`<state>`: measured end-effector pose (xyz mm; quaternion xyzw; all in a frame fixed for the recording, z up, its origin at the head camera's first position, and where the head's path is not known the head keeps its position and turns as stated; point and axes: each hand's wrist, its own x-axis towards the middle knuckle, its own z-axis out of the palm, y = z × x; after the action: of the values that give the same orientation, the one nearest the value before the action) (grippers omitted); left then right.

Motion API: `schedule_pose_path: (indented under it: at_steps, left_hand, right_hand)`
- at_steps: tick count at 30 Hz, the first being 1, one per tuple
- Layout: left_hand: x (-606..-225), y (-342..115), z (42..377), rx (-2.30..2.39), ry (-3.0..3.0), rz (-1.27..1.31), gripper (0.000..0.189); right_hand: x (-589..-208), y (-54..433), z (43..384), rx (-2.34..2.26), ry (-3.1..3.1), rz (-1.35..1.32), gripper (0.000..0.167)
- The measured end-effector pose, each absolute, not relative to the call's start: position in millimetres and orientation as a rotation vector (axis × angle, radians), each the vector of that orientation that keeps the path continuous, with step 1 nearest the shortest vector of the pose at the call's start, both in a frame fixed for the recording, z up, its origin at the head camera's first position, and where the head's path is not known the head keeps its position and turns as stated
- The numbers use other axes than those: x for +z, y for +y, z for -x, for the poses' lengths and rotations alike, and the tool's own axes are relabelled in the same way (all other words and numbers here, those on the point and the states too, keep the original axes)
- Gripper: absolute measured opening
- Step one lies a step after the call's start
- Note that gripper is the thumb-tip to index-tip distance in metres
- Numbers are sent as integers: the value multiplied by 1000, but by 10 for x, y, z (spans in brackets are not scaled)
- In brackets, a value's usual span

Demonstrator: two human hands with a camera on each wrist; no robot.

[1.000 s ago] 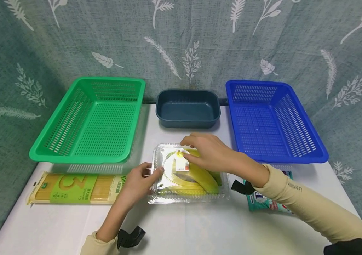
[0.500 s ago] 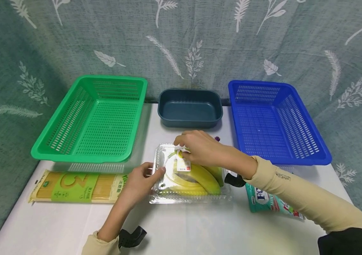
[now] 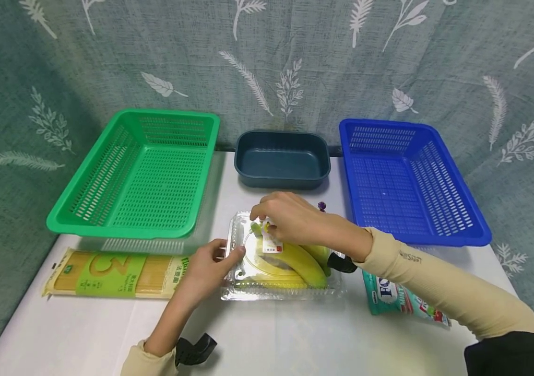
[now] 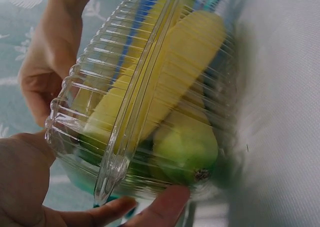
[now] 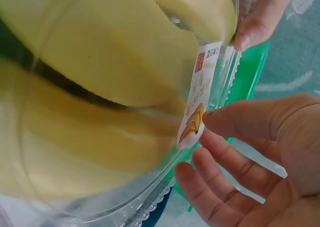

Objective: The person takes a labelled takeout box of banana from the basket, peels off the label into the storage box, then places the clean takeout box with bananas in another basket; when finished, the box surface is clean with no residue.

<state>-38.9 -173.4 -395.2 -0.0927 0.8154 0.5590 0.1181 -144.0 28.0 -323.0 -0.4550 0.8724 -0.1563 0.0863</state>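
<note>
A clear plastic clamshell box holding bananas lies at the table's middle. A white label with a banana picture is on its lid. My left hand grips the box's left side, thumb over the top edge; in the left wrist view its fingertips touch the box's corner. Reaching across the box from the right, my right hand has its fingers bent. In the right wrist view, thumb and forefinger of that hand meet at the edge of the label, beside the pictured end.
A green basket stands back left, a dark blue tub back centre, a blue basket back right. A spaghetti pack lies left. A teal packet lies right, partly under the right sleeve. A small purple item shows behind the right wrist.
My right hand has shifted slightly left over the lid, uncovering the small purple item and more of the teal packet. The left hand keeps its hold, and the box stays in place.
</note>
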Motion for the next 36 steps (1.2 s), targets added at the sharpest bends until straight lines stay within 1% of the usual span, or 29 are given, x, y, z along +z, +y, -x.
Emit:
schedule_pose_path:
  at_steps: [11, 19, 26, 32, 36]
  left_hand:
    - [-3966, -1728, 382, 1652, 2369, 277, 53]
    - [-3966, -1713, 386, 1655, 2364, 288, 51]
    - [-3966, -1716, 392, 1660, 2355, 294, 52]
    - [-3941, -1726, 383, 1636, 2371, 303, 58]
    - [-3935, -1725, 384, 1640, 2366, 308, 57]
  right_hand:
    - [-3229, 270, 1450, -401, 2588, 1386, 37]
    - [-3234, 288, 1428, -430, 2613, 1336, 25]
    - [-3241, 302, 1432, -426, 2662, 1414, 26]
    - [-3218, 321, 1420, -436, 2631, 1397, 26]
    - [-3211, 321, 1409, -430, 2631, 1388, 26]
